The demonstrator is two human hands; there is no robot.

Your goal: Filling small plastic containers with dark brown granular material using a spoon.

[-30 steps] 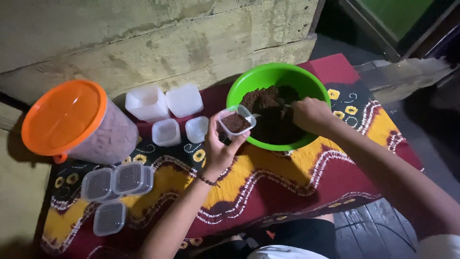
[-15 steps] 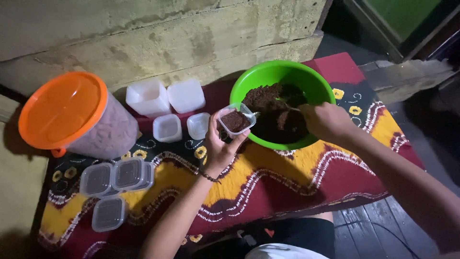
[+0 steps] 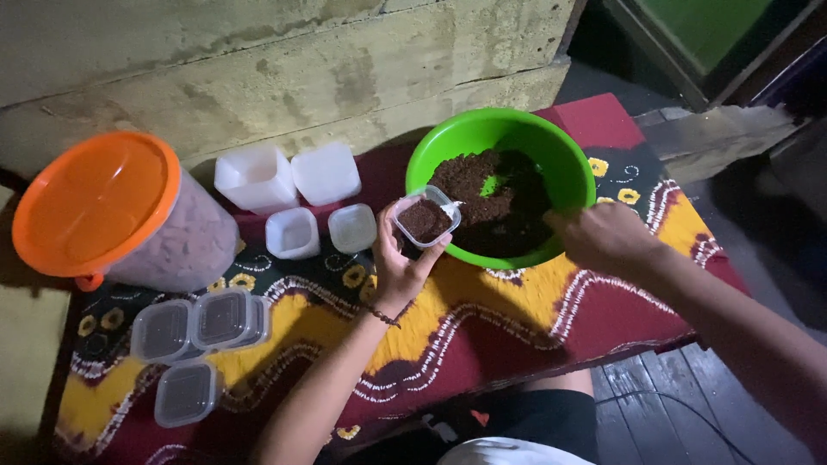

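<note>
My left hand (image 3: 401, 263) holds a small clear plastic container (image 3: 424, 217) partly filled with a dark brown crumbly mix, tilted at the rim of a green bowl (image 3: 465, 138). The bowl holds more of the same brown mix (image 3: 495, 194). My right hand (image 3: 603, 237) is at the bowl's near right rim, gripping a spoon (image 3: 465, 207) whose tip reaches over the small container.
A big tub with an orange lid (image 3: 95, 202) stands at the left. Stacks of white containers (image 3: 257, 179) and small empty cups (image 3: 293, 232) sit behind. Three lidded filled containers (image 3: 194, 323) lie at the front left on a patterned red and yellow cloth (image 3: 482, 327).
My right hand has drawn back from the middle of the bowl to its near right rim, bringing the spoon to the small container. My left hand has kept the container at the rim.
</note>
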